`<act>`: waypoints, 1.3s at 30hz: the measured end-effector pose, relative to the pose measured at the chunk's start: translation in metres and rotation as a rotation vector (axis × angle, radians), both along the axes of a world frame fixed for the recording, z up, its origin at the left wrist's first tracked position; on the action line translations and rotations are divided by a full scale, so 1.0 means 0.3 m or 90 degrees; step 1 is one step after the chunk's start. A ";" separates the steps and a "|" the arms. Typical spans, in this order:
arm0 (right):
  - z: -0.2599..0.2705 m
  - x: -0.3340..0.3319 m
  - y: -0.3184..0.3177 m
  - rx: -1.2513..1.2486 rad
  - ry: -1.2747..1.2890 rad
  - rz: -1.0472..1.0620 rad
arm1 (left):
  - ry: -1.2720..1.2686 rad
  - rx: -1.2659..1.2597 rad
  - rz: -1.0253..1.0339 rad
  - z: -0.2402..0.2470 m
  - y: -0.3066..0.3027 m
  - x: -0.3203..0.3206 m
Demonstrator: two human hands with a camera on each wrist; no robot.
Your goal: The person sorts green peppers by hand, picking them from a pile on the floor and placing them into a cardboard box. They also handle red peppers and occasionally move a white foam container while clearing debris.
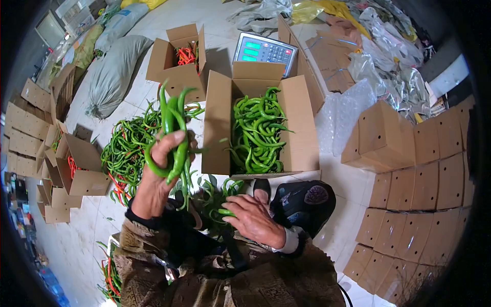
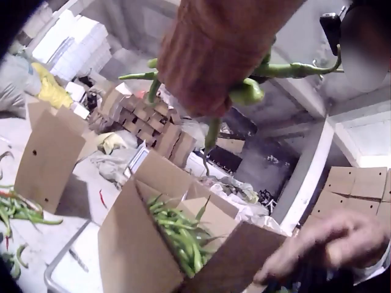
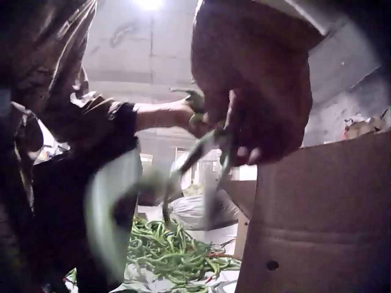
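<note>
My left hand [image 1: 162, 153] is raised and grips a bunch of long green chili peppers [image 1: 175, 115], its thumb across them. In the left wrist view, pepper ends [image 2: 247, 91] stick out around that hand. Lower down, over my lap, my right hand [image 1: 255, 220] pinches a green chili pepper [image 1: 225, 212] at its fingertips; in the right wrist view peppers near those fingers are blurred. In front stands an open cardboard box [image 1: 217, 123] with many green chili peppers [image 1: 258, 133] inside. To its left, a loose heap of green peppers [image 1: 128, 146], with some red ones, lies on the floor.
A digital scale [image 1: 266, 51] is behind the box. A smaller box [image 1: 176, 77] of red peppers stands farther left, near a full sack [image 1: 117, 71]. Stacked cartons [image 1: 409, 189] line the right side, with bubble wrap [image 1: 348, 115] beside them. More open boxes [image 1: 84, 169] stand left.
</note>
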State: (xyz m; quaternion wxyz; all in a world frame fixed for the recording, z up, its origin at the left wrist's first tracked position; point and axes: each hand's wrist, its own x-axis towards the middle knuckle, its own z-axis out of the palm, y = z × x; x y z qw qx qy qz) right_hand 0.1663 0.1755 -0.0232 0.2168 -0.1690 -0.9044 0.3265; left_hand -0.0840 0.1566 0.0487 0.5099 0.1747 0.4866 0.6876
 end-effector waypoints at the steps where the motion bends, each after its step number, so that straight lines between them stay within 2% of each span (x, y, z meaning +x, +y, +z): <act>1: 0.015 -0.003 0.001 -0.063 -0.005 0.045 | 0.020 0.023 -0.015 0.039 0.033 0.001; 2: 0.034 -0.007 0.001 -0.126 -0.010 0.090 | 0.069 0.031 -0.020 0.062 0.068 0.006; 3: 0.059 -0.012 0.004 -0.125 -0.010 0.086 | 0.118 0.040 -0.026 0.084 0.107 0.021; 5: 0.127 -0.024 0.022 -0.276 -0.077 0.224 | 0.205 -0.034 -0.059 0.095 0.198 0.077; 6: 0.160 -0.034 0.031 -0.287 -0.061 0.280 | 0.243 -0.068 -0.107 0.074 0.236 0.105; 7: 0.188 -0.048 0.035 -0.279 -0.066 0.327 | 0.311 0.020 -0.099 0.015 0.276 0.148; 8: 0.177 -0.056 0.022 -0.272 -0.012 0.354 | 0.296 -0.124 -0.264 -0.066 0.307 0.143; 9: 0.165 -0.064 0.013 -0.265 0.042 0.380 | 0.402 -0.046 -0.206 -0.200 0.322 0.182; 10: 0.196 -0.083 0.031 -0.314 0.001 0.435 | 0.412 -0.071 -0.235 -0.288 0.309 0.202; 12: 0.214 -0.104 0.060 -0.331 -0.022 0.454 | 0.421 -0.098 -0.271 -0.338 0.286 0.206; 13: 0.212 -0.114 0.071 -0.348 -0.044 0.476 | 0.356 -0.067 -0.303 -0.331 0.269 0.179; 14: 0.206 -0.121 0.080 -0.356 -0.029 0.465 | 0.289 -0.037 -0.332 -0.317 0.250 0.159; 19: 0.162 -0.143 0.146 -0.341 -0.054 0.467 | 0.301 -0.092 -0.416 -0.225 0.177 0.080; 21: 0.164 -0.153 0.179 -0.392 -0.121 0.476 | 0.780 -0.050 -0.393 -0.228 0.186 0.034; 22: 0.156 -0.163 0.190 -0.391 -0.122 0.478 | 0.912 -0.088 -0.345 -0.211 0.218 0.024; 24: 0.128 -0.177 0.202 -0.468 -0.016 0.396 | 0.923 -0.078 -0.290 -0.216 0.268 0.001; 25: 0.107 -0.182 0.213 -0.470 -0.015 0.396 | 0.934 -0.065 -0.240 -0.223 0.286 -0.005; 27: 0.058 -0.182 0.228 -0.448 -0.074 0.359 | 0.924 -0.018 -0.248 -0.276 0.303 0.013; 30: 0.045 -0.151 0.250 -0.394 -0.099 0.354 | 1.041 0.015 -0.357 -0.343 0.280 0.089; 32: 0.055 -0.142 0.252 -0.345 -0.123 0.375 | 1.028 0.044 -0.385 -0.374 0.259 0.153; 34: 0.031 -0.130 0.235 -0.331 -0.079 0.360 | 1.025 0.072 -0.405 -0.381 0.264 0.175; 36: 0.045 -0.137 0.240 -0.336 -0.087 0.361 | 0.968 0.048 -0.522 -0.377 0.283 0.174; 37: 0.046 -0.139 0.242 -0.337 -0.091 0.368 | 0.971 0.052 -0.513 -0.383 0.295 0.177; 39: 0.061 -0.136 0.250 -0.348 -0.063 0.347 | 1.232 0.025 -0.497 -0.406 0.308 0.177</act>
